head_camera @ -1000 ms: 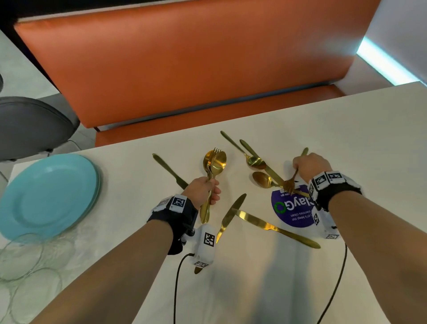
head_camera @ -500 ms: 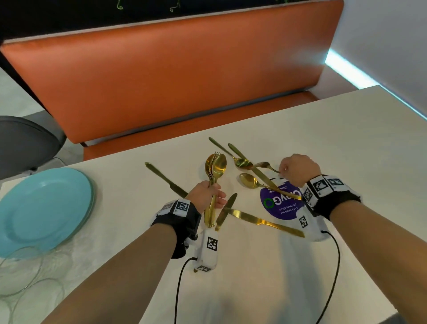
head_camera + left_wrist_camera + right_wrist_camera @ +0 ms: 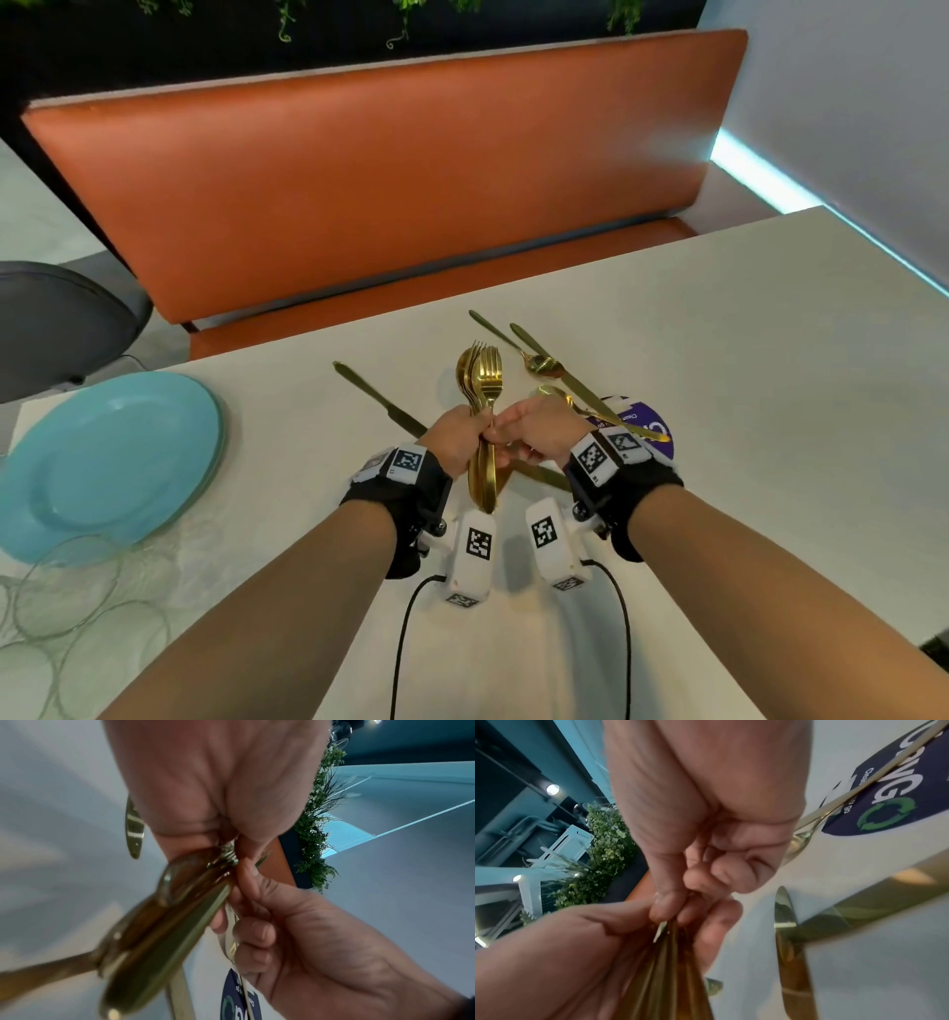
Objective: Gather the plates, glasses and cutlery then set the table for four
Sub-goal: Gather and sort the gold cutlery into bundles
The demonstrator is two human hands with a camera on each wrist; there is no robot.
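My left hand (image 3: 464, 437) grips a bundle of gold forks and spoons (image 3: 482, 383) upright above the white table (image 3: 719, 411). Pressed against that fist, my right hand (image 3: 518, 434) pinches a gold fork handle (image 3: 230, 931) laid alongside the bundle (image 3: 164, 923). In the right wrist view the thumb and fingers of my right hand (image 3: 680, 902) close on the handle tops (image 3: 670, 953). Loose gold knives (image 3: 380, 398) and spoons (image 3: 539, 364) lie on the table around the hands. A stack of light blue plates (image 3: 108, 462) sits at the left.
Several clear glasses (image 3: 51, 616) stand at the table's near left corner. A purple sticker (image 3: 642, 419) lies under loose cutlery right of my hands. An orange bench (image 3: 385, 180) runs behind the table, with a grey chair (image 3: 56, 318) at the left.
My right hand left the loose cutlery by the sticker and moved left with a fork to meet the bundle in my left hand. The left hand stayed closed on the bundle.
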